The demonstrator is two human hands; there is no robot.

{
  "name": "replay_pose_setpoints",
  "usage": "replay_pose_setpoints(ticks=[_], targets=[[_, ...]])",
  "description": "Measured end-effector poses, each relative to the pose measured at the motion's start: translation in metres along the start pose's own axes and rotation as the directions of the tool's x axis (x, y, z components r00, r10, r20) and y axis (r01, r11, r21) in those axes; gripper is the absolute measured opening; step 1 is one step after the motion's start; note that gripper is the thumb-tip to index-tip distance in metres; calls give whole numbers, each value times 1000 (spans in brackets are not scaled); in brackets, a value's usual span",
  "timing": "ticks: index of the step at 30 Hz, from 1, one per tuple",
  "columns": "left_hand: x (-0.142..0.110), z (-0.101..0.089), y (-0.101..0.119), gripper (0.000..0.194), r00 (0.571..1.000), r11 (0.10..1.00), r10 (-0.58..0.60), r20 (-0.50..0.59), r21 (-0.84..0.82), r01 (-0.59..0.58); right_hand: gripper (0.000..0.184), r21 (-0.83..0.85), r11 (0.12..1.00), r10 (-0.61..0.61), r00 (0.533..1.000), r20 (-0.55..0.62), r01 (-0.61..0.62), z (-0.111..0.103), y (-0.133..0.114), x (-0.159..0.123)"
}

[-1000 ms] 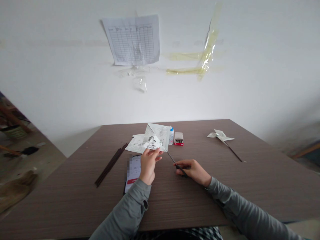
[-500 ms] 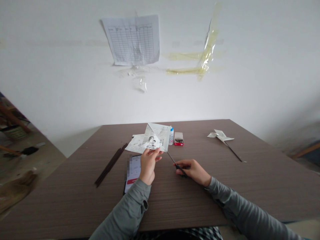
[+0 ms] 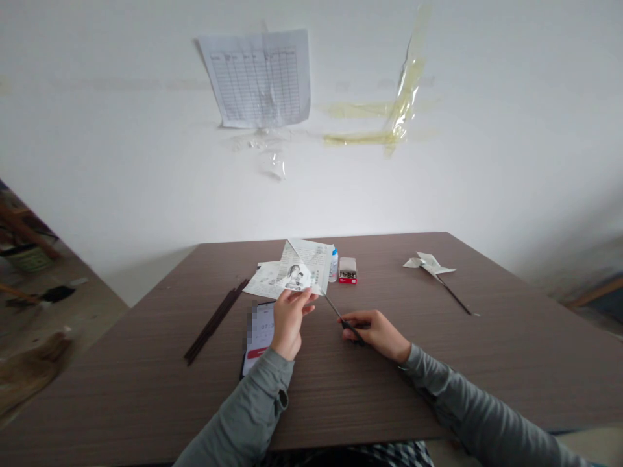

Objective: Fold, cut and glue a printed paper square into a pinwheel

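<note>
The paper square (image 3: 316,256) is held above the bench (image 3: 389,402), in front of the blue-capped bottle (image 3: 333,264). The left hand (image 3: 289,324) has a closed grip on its near edge. The right hand (image 3: 379,334) has its grip closed round the scissors (image 3: 333,305), with the blades at the paper's near right corner. The cutting looks only just begun; I can't tell how deep it goes. Most of the sheet is whole and not bent into blades like the pinwheel (image 3: 431,264). The paper has no clear long way; a slanted line runs from its far left corner toward the scissors. The scissors point away and left.
</note>
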State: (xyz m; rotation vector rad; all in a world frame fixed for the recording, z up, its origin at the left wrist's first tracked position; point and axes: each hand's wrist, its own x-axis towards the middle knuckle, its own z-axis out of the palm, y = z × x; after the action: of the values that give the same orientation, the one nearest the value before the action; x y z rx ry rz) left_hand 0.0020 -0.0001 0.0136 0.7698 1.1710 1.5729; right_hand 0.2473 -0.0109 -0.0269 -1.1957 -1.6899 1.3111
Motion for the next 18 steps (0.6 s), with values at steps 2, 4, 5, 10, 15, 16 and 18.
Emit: replay_pose_setpoints(ticks=[2, 4, 5, 10, 15, 16, 18], targets=[[0, 0, -1, 38, 1000, 1000, 3, 3, -3, -3, 65, -2, 1000, -3, 1000, -1, 3, 0, 0, 0], [1, 0, -1, 39, 1000, 1000, 1, 3, -5, -1, 63, -2, 1000, -6, 1000, -8, 6, 0, -1, -1], [1, 0, -1, 40, 1000, 1000, 0, 0, -7, 0, 62, -3, 1000, -8, 1000, -11, 8, 0, -1, -1], [0, 1, 0, 39, 1000, 1000, -9, -12, -23, 9, 60, -14, 1000, -15, 1000, -19, 15, 1, -2, -2], [-1, 2, 1, 35, 1000, 1000, -12, -13, -16, 12, 60, -26, 999, -22, 1000, -3, 22, 1, -4, -3], [-1, 2, 1, 34, 1000, 1000, -12, -14, -19, 12, 60, -26, 999, -25, 1000, -2, 25, 1, -4, -3], [-1, 2, 2, 32, 1000, 1000, -13, -18, -25, 12, 60, -25, 999, -30, 1000, 0, 30, 2, -4, -3]])
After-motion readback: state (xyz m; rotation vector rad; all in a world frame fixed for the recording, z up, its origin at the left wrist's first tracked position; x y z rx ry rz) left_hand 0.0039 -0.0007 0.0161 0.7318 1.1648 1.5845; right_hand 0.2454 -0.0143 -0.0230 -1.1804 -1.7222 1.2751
